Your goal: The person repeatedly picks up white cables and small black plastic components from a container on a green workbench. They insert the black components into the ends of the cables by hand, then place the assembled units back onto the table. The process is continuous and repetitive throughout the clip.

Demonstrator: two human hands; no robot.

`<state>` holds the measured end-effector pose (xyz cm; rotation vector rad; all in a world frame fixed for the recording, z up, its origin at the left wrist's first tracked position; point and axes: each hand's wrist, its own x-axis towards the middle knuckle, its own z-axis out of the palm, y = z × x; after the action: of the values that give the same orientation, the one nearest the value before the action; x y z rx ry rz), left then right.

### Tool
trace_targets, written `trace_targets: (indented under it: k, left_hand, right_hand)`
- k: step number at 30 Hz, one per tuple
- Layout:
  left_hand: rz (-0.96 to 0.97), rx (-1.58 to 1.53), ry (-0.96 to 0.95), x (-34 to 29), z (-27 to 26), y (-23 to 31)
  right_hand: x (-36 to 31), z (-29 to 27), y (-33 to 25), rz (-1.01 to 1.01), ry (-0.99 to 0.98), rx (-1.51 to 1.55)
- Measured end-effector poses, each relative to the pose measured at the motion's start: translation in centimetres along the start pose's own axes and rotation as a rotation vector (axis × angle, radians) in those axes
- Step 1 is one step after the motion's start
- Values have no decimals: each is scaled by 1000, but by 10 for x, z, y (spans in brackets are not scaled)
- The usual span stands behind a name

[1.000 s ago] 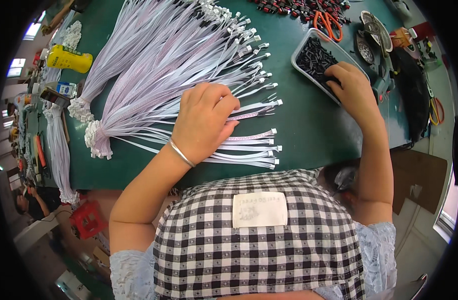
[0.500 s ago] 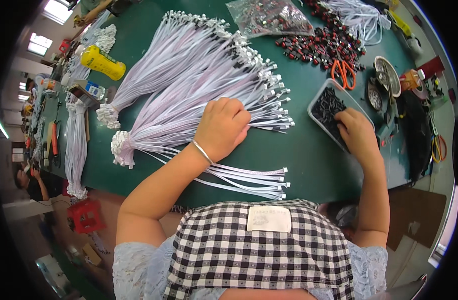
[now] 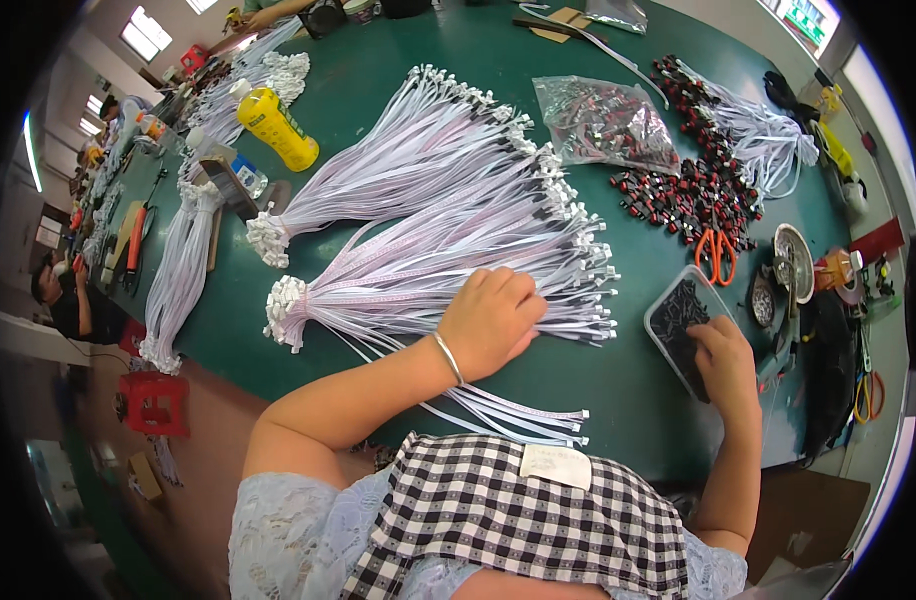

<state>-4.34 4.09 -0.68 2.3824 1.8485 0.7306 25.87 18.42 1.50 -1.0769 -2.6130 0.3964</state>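
My left hand (image 3: 493, 318) is closed with curled fingers at the near edge of a fanned bundle of white flat ribbon cables (image 3: 448, 270). Whatever its fingers grip is hidden beneath them. The cables' white connectors and dark tips spread to the right of that hand. In a clear plastic box (image 3: 650, 330) lie many small black tube-like pieces (image 3: 680, 312). My right hand (image 3: 726, 362) reaches over its right side, fingertips pinched together among the pieces; what they hold is too small to make out. Several separate ribbon cables (image 3: 518, 415) lie below my left wrist.
Another cable bundle (image 3: 408, 160) lies behind. Beyond the box are orange-handled scissors (image 3: 716, 255), a pile of red-and-black parts (image 3: 668, 200) and a clear bag (image 3: 608, 125). A yellow bottle (image 3: 278, 128) lies at the left, metal dishes (image 3: 793, 260) at the right.
The whole view has shifted, so the table appears lower and more of its far side shows. Both hands stay at about the same places, the right still in the box.
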Motion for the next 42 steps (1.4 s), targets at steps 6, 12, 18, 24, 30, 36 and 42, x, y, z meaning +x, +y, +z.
trace_targets:
  k: [6, 12, 18, 24, 30, 36, 42]
  left_hand:
    - [127, -205, -113, -19, -9, 28]
    - [213, -348, -361, -44, 3, 34]
    - [186, -257, -364, -49, 7, 46]
    - [224, -196, -291, -43, 11, 51]
    - [206, -312, -491, -27, 0, 47]
    - [-54, -321, -215, 34, -44, 5]
    - [20, -472, -258, 20, -42, 18]
  right_hand:
    - [2, -3, -4, 54, -17, 78]
    - [-2, -1, 4, 21, -24, 21]
    - [-11, -5, 4, 18, 134, 49]
    - [-22, -21, -23, -19, 219, 278]
    - [-46, 7, -54, 50, 78, 832]
    - [-44, 32, -63, -74, -61, 803]
    - [-40, 37, -64, -62, -150, 715]
